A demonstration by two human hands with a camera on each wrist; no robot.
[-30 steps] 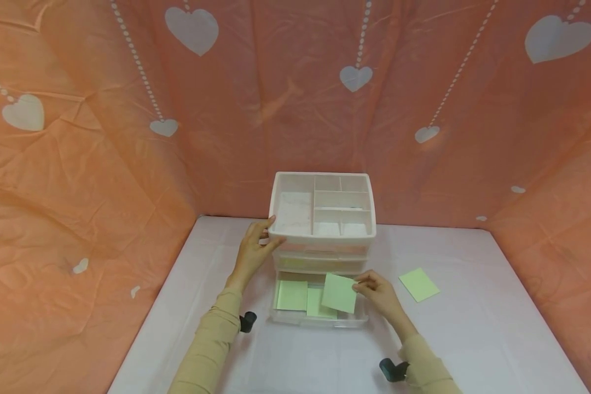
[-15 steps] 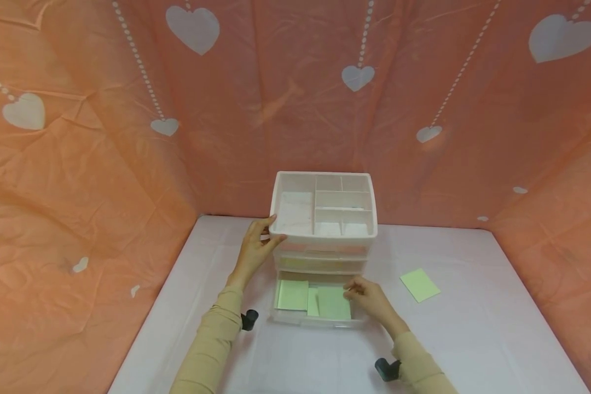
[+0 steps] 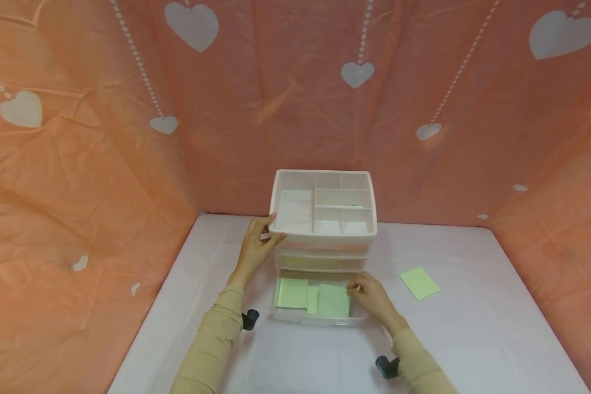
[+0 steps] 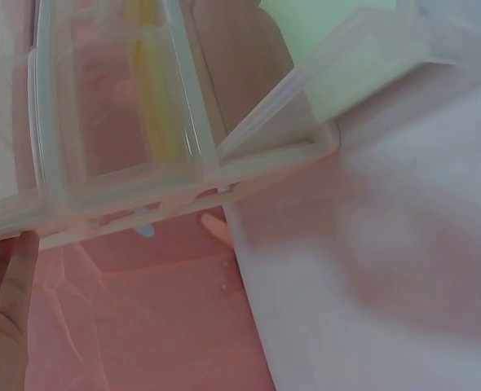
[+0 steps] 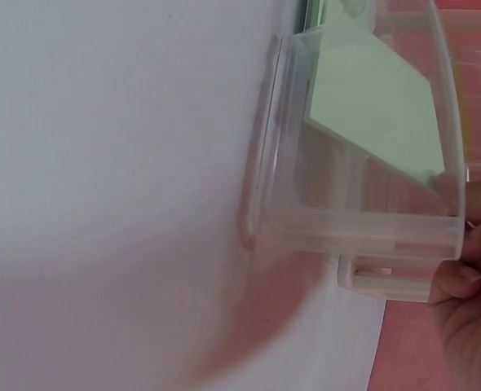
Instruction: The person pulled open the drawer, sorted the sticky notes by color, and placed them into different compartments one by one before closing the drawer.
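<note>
Right hand (image 3: 370, 297) pinches a green sheet (image 3: 333, 300) lying flat in the open bottom drawer (image 3: 315, 319), just left of it; left hand (image 3: 254, 249) grips the organiser's (image 3: 323, 236) top-left corner.

The organizer (image 3: 323, 232) is white plastic, smooth with a faint sheen, its top tray opaque. The open drawer (image 3: 319, 318) is clear plastic, glossy and see-through, showing well in the right wrist view. The notes (image 3: 293, 294) inside it are pale green paper, flat and matt, as is the loose note (image 3: 419, 283) on the surface (image 3: 473, 339), which wears a smooth, matt, pale pink cloth. The backdrop (image 3: 103, 164) is thin orange fabric, creased and softly shiny. The sleeves (image 3: 212, 345) are beige knit cloth.
</note>
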